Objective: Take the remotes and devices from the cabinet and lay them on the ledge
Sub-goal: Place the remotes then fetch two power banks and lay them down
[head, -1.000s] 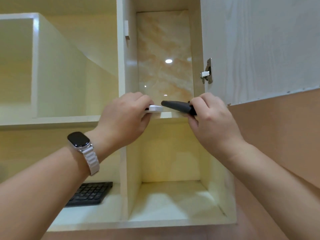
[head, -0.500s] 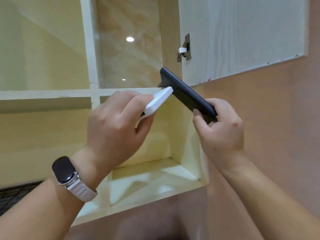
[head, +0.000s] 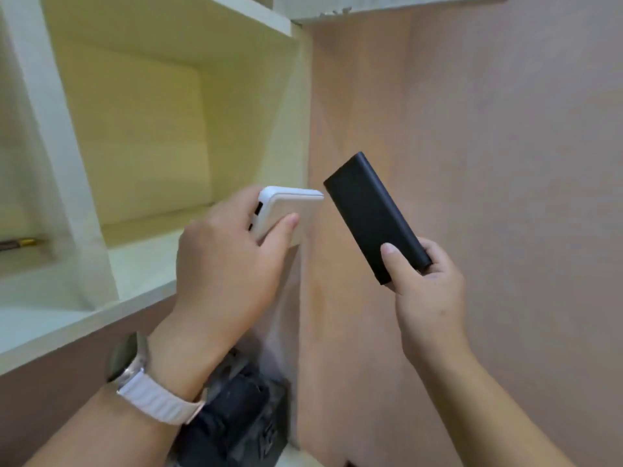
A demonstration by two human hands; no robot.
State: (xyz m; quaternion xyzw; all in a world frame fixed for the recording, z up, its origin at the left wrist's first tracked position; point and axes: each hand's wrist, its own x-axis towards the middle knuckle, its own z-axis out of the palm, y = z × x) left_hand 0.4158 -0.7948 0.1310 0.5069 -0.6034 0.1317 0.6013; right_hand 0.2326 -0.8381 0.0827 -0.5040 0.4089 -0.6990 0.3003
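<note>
The cabinet fills the upper left, its open compartment pale yellow inside, and a pinkish wall runs along its right side. The left hand curls round a white device. The right hand pinches the lower end of a black device, which tilts up-left before the wall (both are held in the air). The white device is in front of the cabinet's lower right corner, just beside the black one's top. A white-strapped watch rings the left wrist.
</note>
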